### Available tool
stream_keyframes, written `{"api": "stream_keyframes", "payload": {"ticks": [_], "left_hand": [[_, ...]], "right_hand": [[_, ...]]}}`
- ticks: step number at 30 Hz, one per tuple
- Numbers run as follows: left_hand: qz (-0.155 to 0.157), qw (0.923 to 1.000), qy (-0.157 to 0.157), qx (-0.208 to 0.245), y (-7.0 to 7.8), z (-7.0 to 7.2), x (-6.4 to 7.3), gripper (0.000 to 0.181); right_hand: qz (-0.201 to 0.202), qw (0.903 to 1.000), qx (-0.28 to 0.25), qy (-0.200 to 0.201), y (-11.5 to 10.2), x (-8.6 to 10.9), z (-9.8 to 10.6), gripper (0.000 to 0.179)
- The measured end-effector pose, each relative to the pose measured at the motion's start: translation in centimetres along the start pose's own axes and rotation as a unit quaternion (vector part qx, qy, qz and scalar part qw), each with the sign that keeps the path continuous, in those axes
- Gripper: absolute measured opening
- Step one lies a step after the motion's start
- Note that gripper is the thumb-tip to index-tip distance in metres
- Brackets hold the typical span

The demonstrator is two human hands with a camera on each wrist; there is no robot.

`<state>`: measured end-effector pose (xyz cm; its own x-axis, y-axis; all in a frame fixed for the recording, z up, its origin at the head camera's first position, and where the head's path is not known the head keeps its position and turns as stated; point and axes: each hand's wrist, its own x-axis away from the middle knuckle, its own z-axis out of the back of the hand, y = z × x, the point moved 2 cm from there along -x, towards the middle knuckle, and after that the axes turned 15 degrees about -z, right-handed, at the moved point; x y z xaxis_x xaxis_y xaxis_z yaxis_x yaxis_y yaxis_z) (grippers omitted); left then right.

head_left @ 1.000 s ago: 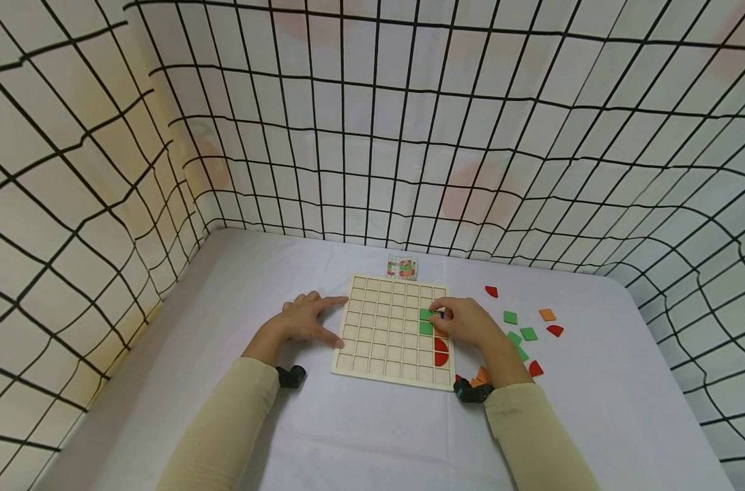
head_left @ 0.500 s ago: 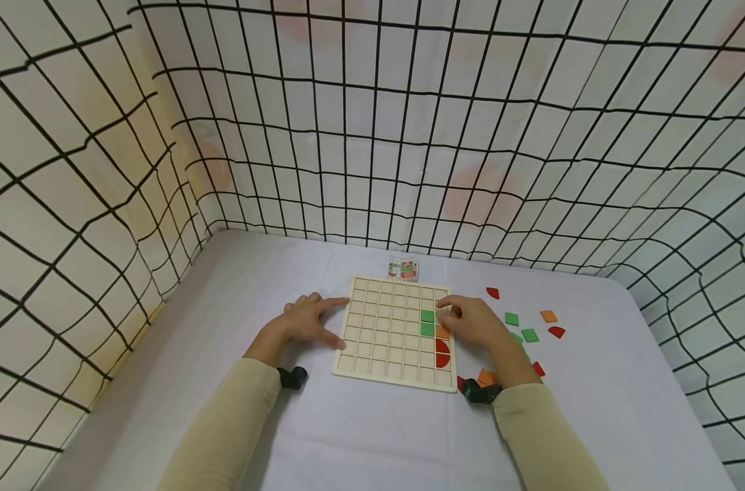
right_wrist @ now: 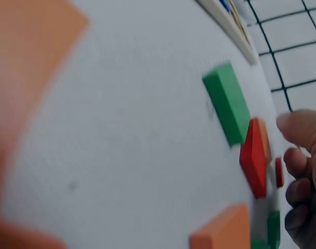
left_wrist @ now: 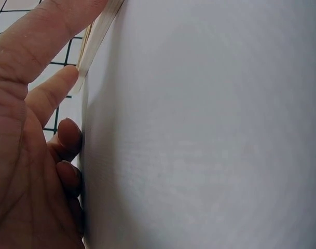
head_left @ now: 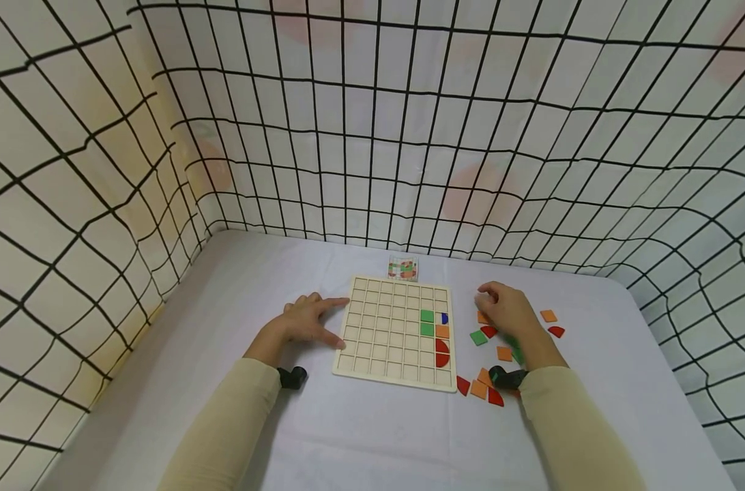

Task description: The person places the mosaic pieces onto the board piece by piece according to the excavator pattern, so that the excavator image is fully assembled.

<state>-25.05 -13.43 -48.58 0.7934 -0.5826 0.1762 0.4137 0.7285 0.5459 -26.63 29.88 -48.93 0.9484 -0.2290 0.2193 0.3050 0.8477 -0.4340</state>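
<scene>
My left hand (head_left: pixel 308 320) spreads thumb and index finger against the left edge of a pale gridded board (head_left: pixel 385 334); the left wrist view shows its other fingers loosely bent by the tablecloth. Near the board's right side lie two green squares (head_left: pixel 426 322), an orange square (head_left: pixel 443 331), two red quarter-round tiles (head_left: pixel 442 352) and a small blue rounded tile (head_left: pixel 444 318). Off to the right, my right hand (head_left: pixel 510 314) hovers over loose tiles, fingers loosely bent, with nothing visible in them. Beneath and before it are a green tile (right_wrist: pixel 228 104) and a red tile (right_wrist: pixel 255 158).
A small patterned card (head_left: pixel 403 269) lies behind the board. More orange (head_left: pixel 548 316) and red tiles (head_left: pixel 496 397) are scattered right of the board, some hidden under the right arm. Black wire mesh (head_left: pixel 372 143) rises behind the white-covered table (head_left: pixel 372 443).
My right hand has left the board and moved right, over the loose tiles. The blue tile on the board is now uncovered. The left hand has stayed at the board's edge.
</scene>
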Motion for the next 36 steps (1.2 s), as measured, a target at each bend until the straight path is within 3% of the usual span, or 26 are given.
{"api": "stream_keyframes", "payload": {"ticks": [7,36], "left_hand": [[-0.004,1.0000,-0.001,0.001,0.0,-0.1,-0.1,0.099],[-0.005,1.0000,0.002,0.003,-0.4,-0.2,0.0,0.099]], "right_hand": [[0.003,0.9988,0.005,0.048,2.1,-0.9,0.3,0.046],[-0.007,0.9990,-0.028,0.033,2.8,-0.7,0.5,0.038]]}}
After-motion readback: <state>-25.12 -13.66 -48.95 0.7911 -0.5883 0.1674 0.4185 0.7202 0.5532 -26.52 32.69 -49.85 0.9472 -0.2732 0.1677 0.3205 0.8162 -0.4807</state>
